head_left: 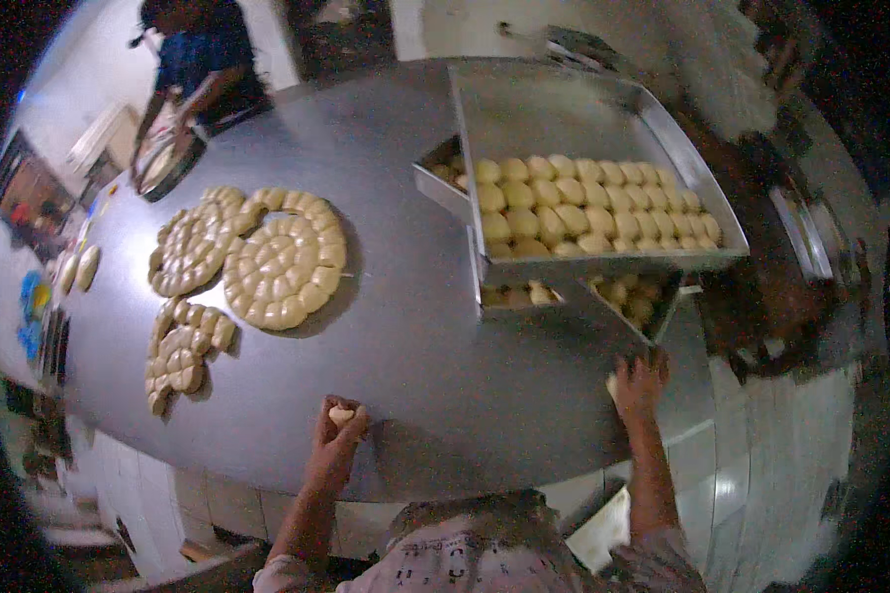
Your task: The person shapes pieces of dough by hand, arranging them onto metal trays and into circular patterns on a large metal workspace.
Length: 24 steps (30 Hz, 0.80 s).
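Steel tabletop mid-frame, the left hand grips dough, perhaps keeping it round; the right hand's hold, lower right, is unclear.

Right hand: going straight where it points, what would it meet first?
Most likely the near corner of the angled lower tray, just ahead of the right hand; exact depth is unclear.

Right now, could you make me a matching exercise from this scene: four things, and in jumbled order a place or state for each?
1. Left grip
2. Right grip
3. Dough coils
4. Top tray

A. Partly filled with rows of dough balls
B. Closed around a dough piece
C. At the near right of the table
D. Lying at the table's left

Pairs: 1-B; 2-C; 3-D; 4-A
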### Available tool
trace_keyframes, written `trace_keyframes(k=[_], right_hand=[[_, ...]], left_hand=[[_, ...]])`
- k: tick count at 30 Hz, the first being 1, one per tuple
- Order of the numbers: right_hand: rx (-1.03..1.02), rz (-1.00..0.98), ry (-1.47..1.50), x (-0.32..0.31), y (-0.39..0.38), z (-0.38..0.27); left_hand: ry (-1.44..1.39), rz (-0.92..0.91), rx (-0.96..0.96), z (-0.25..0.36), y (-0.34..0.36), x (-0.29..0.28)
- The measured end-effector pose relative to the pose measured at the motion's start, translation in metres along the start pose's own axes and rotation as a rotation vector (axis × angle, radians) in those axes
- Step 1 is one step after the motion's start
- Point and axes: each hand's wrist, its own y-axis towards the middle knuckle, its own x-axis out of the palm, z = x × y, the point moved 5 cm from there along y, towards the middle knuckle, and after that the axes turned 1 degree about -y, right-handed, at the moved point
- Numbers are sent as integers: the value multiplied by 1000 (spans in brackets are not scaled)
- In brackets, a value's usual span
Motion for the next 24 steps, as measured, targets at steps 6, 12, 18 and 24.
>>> trace_keyframes(k=[6,12,18,24], right_hand=[[13,-52,702,-48,-20,-62],[467,159,291,4,19,33],[203,10,605,-15,-19,30],[543,226,1264,28,19,72]], left_hand=[[187,-14,37,-27,16,-50],[228,-308,-27,-4,-1,40],[271,-312,35,-10,22,35],[255,-300,-25,-23,20,111]])
